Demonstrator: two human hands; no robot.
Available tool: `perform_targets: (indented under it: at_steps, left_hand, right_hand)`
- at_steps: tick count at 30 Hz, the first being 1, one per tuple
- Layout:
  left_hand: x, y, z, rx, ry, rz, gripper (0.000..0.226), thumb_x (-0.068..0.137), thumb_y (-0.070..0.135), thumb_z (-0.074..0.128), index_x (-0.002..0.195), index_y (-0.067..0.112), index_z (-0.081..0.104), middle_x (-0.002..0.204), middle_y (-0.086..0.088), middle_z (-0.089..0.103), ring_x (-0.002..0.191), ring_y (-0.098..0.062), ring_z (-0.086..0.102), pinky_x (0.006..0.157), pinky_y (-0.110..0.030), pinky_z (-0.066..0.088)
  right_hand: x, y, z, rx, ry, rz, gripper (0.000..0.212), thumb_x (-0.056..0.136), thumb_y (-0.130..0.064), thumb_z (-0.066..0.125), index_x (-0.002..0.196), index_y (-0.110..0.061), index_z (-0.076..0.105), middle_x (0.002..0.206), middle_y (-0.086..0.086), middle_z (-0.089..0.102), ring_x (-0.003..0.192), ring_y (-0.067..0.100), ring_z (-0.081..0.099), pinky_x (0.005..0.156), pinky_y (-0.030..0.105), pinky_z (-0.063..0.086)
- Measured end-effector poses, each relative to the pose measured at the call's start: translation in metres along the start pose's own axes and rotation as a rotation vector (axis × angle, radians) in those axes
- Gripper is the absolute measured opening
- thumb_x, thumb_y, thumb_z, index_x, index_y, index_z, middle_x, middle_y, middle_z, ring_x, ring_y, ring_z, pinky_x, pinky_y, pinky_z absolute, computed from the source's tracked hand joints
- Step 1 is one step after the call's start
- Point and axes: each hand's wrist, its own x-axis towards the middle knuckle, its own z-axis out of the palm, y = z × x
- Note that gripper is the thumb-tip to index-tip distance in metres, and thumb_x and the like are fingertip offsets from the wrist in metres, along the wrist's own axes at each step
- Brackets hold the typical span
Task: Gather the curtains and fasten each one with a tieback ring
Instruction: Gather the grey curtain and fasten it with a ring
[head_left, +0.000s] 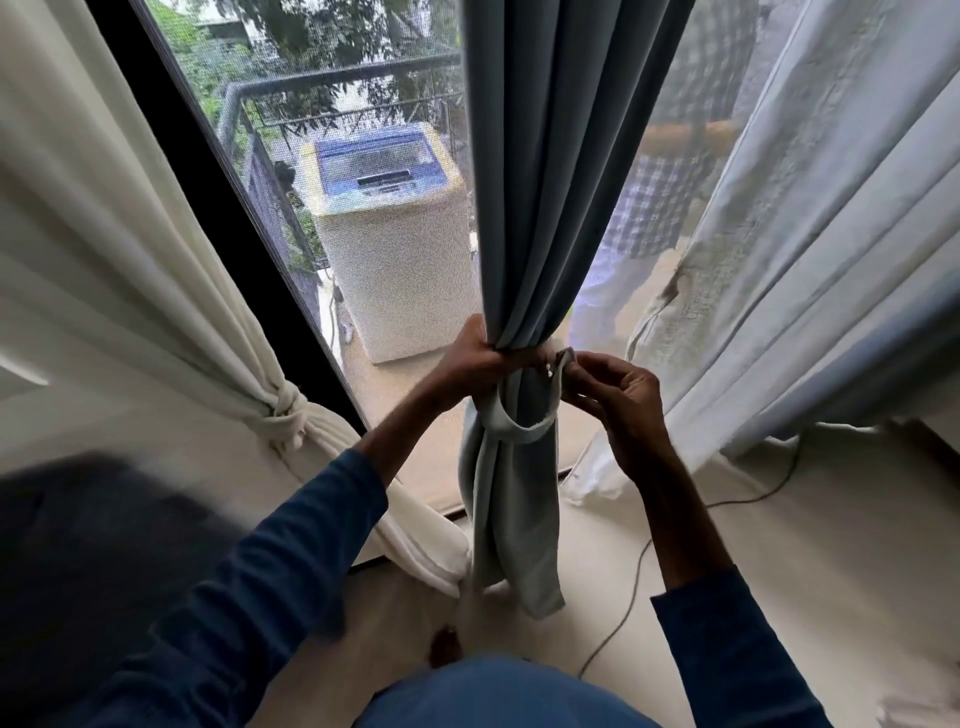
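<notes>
A grey-blue curtain (561, 182) hangs in the middle, bunched into a narrow bundle at waist height. My left hand (470, 358) grips the bundle from its left side. A pale fabric tieback band (524, 426) loops loosely around the bundle below that grip. My right hand (615, 395) pinches the band's end with its small fastener (563, 359) at the bundle's right side. A cream curtain (130, 270) on the left is gathered and held by a knotted tie (285, 410). A pale sheer curtain (810, 260) on the right hangs loose.
Behind the mesh window stands a washing machine (395, 249) on a railed balcony. A black window frame (223, 218) runs diagonally on the left. A thin cable (639, 571) trails over the pale floor at the right. A dark blurred shape (93, 561) fills the lower left.
</notes>
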Motion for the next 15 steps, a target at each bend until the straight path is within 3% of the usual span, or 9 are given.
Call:
perform_targets:
  at_steps: [7, 15]
  left_hand:
    - [-0.0001, 0.0009, -0.0007, -0.052, -0.097, 0.058, 0.026, 0.08, 0.015, 0.084, 0.104, 0.011, 0.075, 0.102, -0.008, 0.077, 0.097, -0.023, 0.073, 0.087, -0.037, 0.06]
    - [-0.0024, -0.0004, 0.0007, -0.092, -0.11, 0.049, 0.023, 0.082, 0.021, 0.084, 0.103, 0.017, 0.076, 0.102, -0.006, 0.077, 0.095, -0.018, 0.073, 0.085, -0.033, 0.059]
  right_hand:
    - [0.0011, -0.0029, 0.0017, 0.01, -0.007, 0.077, 0.029, 0.093, -0.009, 0.069, 0.119, 0.005, 0.068, 0.115, 0.028, 0.071, 0.101, 0.03, 0.071, 0.084, 0.035, 0.06]
    - [0.0002, 0.0029, 0.0067, 0.096, 0.058, 0.093, 0.03, 0.091, -0.007, 0.071, 0.119, 0.005, 0.069, 0.102, 0.019, 0.075, 0.091, 0.024, 0.074, 0.084, 0.035, 0.061]
